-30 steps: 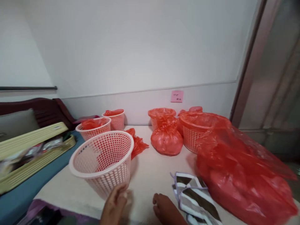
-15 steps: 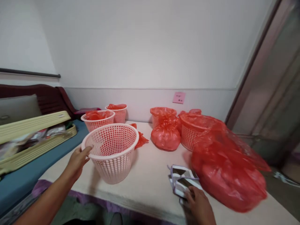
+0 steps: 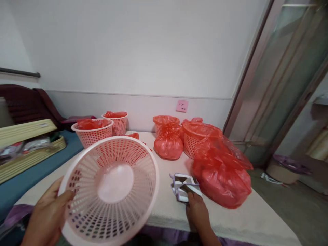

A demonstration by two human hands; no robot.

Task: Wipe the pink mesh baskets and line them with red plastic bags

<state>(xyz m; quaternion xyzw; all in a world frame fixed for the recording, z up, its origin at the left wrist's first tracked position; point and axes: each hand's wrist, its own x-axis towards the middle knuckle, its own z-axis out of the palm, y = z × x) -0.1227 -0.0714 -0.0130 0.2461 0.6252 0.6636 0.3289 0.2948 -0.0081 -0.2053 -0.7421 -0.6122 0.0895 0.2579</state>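
My left hand (image 3: 50, 210) grips the rim of a pale pink plastic basket (image 3: 115, 184), thumb inside the wall. The basket is tilted with its mouth towards me, and its inside shows bare. My right hand (image 3: 197, 208) has its fingers closed on the near edge of a folded grey-and-white cloth (image 3: 183, 184) with purple edging, which lies on the table (image 3: 169, 208). Right of the cloth rests a large, full red plastic bag (image 3: 222, 181); what it contains is hidden.
Two baskets with red bags inside, a nearer one (image 3: 93, 136) and a farther one (image 3: 119, 124), stand at the back left. A smaller red bag (image 3: 169, 147) sits before a red-lined basket (image 3: 159, 128). Another lined basket (image 3: 191, 143) stands right. A pink note (image 3: 182, 106) is on the wall.
My left hand has lifted the basket off the table, brought it closer and tipped its mouth towards me. My right hand stays at the cloth. The view has turned right.
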